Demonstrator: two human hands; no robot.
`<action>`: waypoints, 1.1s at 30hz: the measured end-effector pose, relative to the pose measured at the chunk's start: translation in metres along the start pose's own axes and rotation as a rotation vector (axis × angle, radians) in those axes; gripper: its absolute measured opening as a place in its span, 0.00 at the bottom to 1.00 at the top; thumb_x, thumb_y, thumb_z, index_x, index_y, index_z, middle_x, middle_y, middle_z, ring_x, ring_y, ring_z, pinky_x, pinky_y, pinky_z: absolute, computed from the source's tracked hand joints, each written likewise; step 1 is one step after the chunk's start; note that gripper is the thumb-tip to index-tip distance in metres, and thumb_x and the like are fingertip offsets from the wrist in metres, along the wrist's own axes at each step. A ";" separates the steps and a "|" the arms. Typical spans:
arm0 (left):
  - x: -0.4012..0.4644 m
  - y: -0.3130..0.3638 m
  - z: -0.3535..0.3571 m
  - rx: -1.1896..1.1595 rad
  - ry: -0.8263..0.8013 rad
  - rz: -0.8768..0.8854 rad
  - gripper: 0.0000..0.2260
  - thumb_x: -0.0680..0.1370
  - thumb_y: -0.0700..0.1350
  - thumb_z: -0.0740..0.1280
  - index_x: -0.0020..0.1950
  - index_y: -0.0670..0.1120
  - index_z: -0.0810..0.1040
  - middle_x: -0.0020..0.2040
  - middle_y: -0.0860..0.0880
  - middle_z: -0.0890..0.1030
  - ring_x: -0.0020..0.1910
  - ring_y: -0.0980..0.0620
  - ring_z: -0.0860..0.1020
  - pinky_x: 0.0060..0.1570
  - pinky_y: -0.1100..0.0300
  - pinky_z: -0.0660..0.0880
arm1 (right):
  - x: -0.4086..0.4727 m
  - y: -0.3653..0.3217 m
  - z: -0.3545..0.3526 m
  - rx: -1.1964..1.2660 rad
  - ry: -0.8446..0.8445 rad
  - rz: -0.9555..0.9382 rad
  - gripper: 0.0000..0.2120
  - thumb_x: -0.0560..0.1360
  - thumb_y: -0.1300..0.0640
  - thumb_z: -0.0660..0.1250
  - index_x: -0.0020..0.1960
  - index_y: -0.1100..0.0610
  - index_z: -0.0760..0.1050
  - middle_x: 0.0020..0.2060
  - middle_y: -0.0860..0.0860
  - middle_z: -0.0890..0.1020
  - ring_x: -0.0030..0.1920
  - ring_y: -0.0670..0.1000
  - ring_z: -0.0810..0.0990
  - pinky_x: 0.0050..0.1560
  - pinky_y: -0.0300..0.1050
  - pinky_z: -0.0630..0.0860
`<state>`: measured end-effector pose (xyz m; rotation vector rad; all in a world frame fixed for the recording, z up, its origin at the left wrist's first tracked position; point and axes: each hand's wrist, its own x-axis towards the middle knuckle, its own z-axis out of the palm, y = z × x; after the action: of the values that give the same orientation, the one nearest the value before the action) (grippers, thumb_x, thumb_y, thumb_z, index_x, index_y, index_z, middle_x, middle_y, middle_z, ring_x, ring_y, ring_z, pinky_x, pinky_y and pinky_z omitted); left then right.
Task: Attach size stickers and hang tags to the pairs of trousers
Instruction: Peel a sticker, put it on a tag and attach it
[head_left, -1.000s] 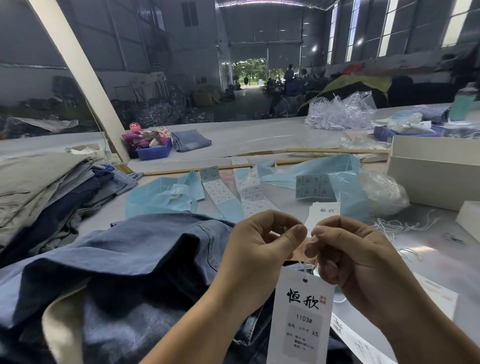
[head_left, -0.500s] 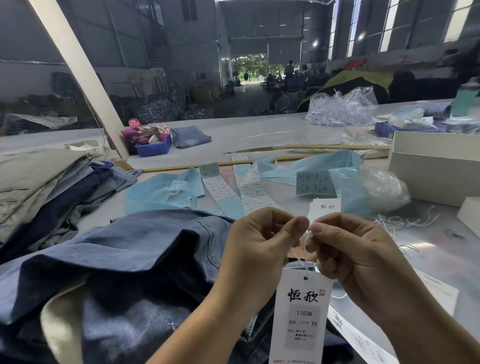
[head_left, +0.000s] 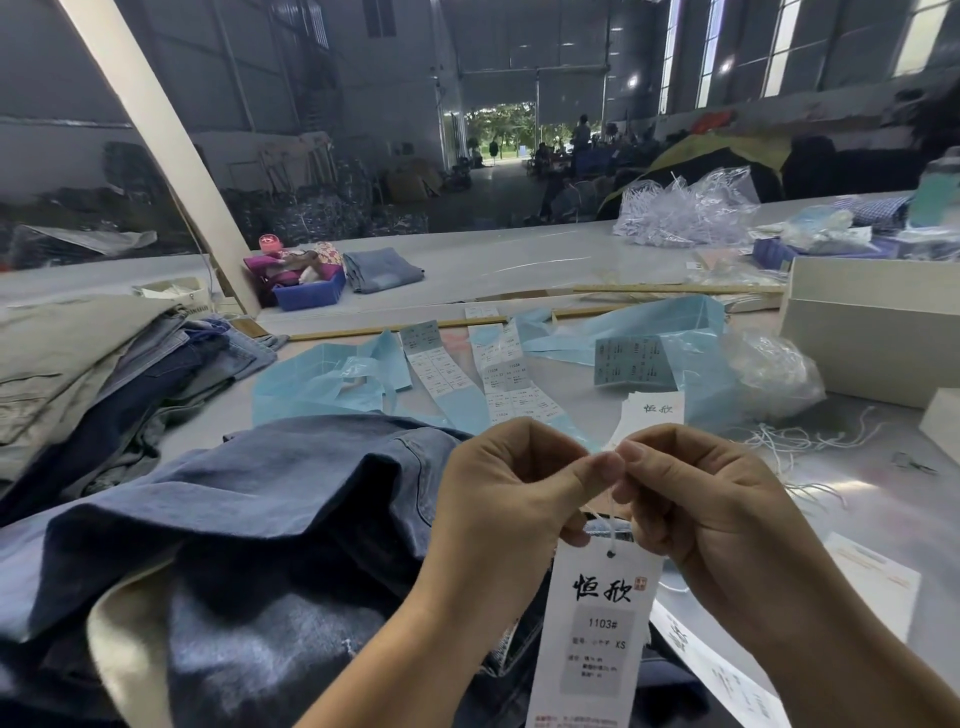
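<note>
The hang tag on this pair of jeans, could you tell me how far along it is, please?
Done: the string is already through the hang tag. In hand: the left hand and right hand pinch the string above the jeans, apparently tying it. Left: folded trousers waiting; sticker strips lie unused.

Rectangular white card hang tag (head_left: 597, 629): black printed characters, small red seal, grey panel. Crumpled blue denim trousers (head_left: 249, 493), near left: pale cream lining. Long sticker strips (head_left: 441, 369): white labels on light blue backing. Small plastic tray (head_left: 311, 296), far left: bright blue.
</note>
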<state>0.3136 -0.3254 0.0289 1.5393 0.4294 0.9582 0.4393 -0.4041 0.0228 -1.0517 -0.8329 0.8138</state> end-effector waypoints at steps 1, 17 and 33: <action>0.000 -0.001 0.000 -0.005 0.019 0.006 0.13 0.65 0.48 0.77 0.35 0.40 0.80 0.31 0.45 0.82 0.25 0.53 0.75 0.27 0.61 0.75 | 0.000 0.000 0.000 -0.005 -0.004 -0.002 0.09 0.62 0.52 0.72 0.35 0.58 0.81 0.28 0.57 0.78 0.24 0.49 0.67 0.24 0.39 0.65; -0.008 -0.006 0.000 -0.067 0.024 -0.125 0.11 0.76 0.34 0.69 0.40 0.48 0.85 0.38 0.45 0.85 0.35 0.52 0.82 0.40 0.62 0.80 | 0.002 0.007 -0.003 -0.010 -0.005 -0.012 0.09 0.62 0.52 0.72 0.37 0.58 0.82 0.29 0.57 0.79 0.24 0.49 0.69 0.23 0.38 0.67; -0.011 -0.010 0.003 0.162 0.055 0.040 0.09 0.71 0.47 0.72 0.47 0.58 0.79 0.39 0.48 0.84 0.34 0.53 0.79 0.39 0.47 0.79 | -0.001 0.011 -0.001 -0.066 0.009 -0.009 0.11 0.64 0.50 0.71 0.36 0.59 0.81 0.28 0.56 0.77 0.25 0.48 0.67 0.23 0.37 0.64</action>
<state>0.3121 -0.3333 0.0156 1.6754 0.5272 1.0194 0.4377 -0.4025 0.0115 -1.1080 -0.8612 0.7779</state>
